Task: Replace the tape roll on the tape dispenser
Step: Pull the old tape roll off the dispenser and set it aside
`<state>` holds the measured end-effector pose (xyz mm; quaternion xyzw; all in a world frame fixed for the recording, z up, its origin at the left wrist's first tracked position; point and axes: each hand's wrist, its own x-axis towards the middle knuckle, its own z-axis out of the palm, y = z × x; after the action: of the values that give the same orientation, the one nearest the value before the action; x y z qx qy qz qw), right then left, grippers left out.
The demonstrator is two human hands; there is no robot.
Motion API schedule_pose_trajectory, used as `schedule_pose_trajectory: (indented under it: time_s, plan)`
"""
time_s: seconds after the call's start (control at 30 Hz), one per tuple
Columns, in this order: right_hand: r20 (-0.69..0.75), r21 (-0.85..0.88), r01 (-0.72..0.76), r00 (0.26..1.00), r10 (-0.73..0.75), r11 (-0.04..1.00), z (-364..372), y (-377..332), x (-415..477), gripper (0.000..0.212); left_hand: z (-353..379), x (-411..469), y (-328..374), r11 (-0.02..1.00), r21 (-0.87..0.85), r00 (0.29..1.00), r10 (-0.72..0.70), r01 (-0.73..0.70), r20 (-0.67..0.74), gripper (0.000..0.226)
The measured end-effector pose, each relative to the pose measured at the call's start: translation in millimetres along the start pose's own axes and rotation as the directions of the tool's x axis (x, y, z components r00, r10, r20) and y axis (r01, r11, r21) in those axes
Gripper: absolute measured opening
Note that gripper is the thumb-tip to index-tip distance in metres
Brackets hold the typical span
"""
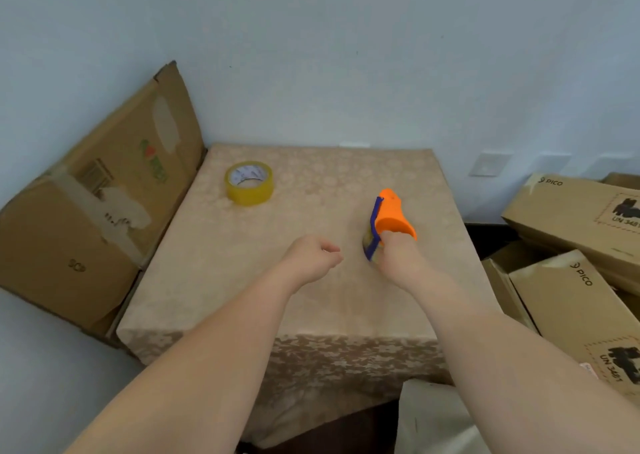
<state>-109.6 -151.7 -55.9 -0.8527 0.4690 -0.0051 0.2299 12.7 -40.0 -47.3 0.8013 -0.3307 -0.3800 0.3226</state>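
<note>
An orange and blue tape dispenser (391, 216) rests on the beige tablecloth (304, 301) at the right of the table. My right hand (398, 258) is closed around its near end, where a yellowish roll shows partly behind the blue frame. A full yellow tape roll (249, 182) lies flat at the far left of the table, apart from both hands. My left hand (311, 258) hovers over the middle of the table, fingers curled loosely, holding nothing.
A big worn cardboard box (93, 211) leans against the wall at the table's left side. Stacked cardboard boxes (581, 273) crowd the right side. A pale wall (346, 55) stands behind the table.
</note>
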Motion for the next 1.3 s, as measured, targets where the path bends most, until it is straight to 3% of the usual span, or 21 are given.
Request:
schedule_pose_trajectory:
  time_s: [0.1,0.23,0.37,0.47,0.57,0.63,0.7,0.8,0.97,1.1,1.17,1.3]
  plan:
    - [-0.120,0.179,0.036,0.993,-0.015,0.983,-9.8,-12.9,0.0,0.025,-2.2,4.0,6.4,0.999,-0.039,1.000,-0.005,0.005,0.020,0.029]
    - [-0.086,0.337,-0.029,0.994,0.061,0.941,-27.6,-25.1,-5.5,0.017,-9.0,3.3,23.1,0.994,-0.111,0.999,0.011,-0.005,0.053,0.020]
    - [0.038,0.675,-0.142,0.987,0.158,0.724,-32.1,-36.6,-15.6,0.018,-16.8,1.4,34.1,0.983,-0.177,0.995,0.055,-0.039,0.085,0.025]
    - [0.127,0.795,-0.207,0.976,0.177,0.570,-27.5,-45.5,-17.2,0.016,-20.2,2.3,33.7,0.965,-0.253,0.994,0.082,-0.062,0.068,0.027]
    - [0.167,0.840,-0.237,0.969,0.184,0.488,-19.8,-57.6,-11.5,0.017,-25.6,5.6,27.3,0.926,-0.370,0.995,0.091,-0.071,0.036,0.018]
    - [0.211,0.857,-0.267,0.962,0.173,0.441,-13.6,-65.4,-2.4,0.029,-31.9,7.9,22.7,0.912,-0.398,0.994,0.105,-0.101,-0.011,0.013]
    - [0.252,0.864,-0.295,0.955,0.158,0.408,-8.9,-75.0,6.9,0.034,-38.6,10.7,18.2,0.926,-0.351,0.990,0.119,-0.139,-0.080,0.025]
    - [0.301,0.883,-0.336,0.941,0.154,0.328,-4.2,-88.1,19.5,0.026,-51.2,17.9,14.0,0.942,-0.288,0.980,0.134,-0.172,-0.148,0.026]
    - [0.367,0.905,-0.394,0.914,0.172,0.164,-6.4,-103.2,37.5,0.039,-68.9,29.7,15.4,0.924,-0.329,0.979,0.159,-0.194,-0.129,0.016]
    - [0.404,0.910,-0.415,0.892,0.200,0.012,-18.0,-106.0,48.2,0.029,-74.6,33.4,20.5,0.909,-0.364,0.979,0.181,-0.203,-0.094,0.009]
    - [0.412,0.906,-0.423,0.888,0.204,0.013,-22.4,-106.7,53.1,0.032,-77.4,33.3,24.0,0.897,-0.388,0.977,0.199,-0.212,-0.074,0.010]
    - [0.392,0.901,-0.420,0.896,0.208,0.110,-28.0,-113.9,55.7,0.046,-84.2,31.9,29.4,0.880,-0.415,0.972,0.226,-0.232,-0.065,0.011]
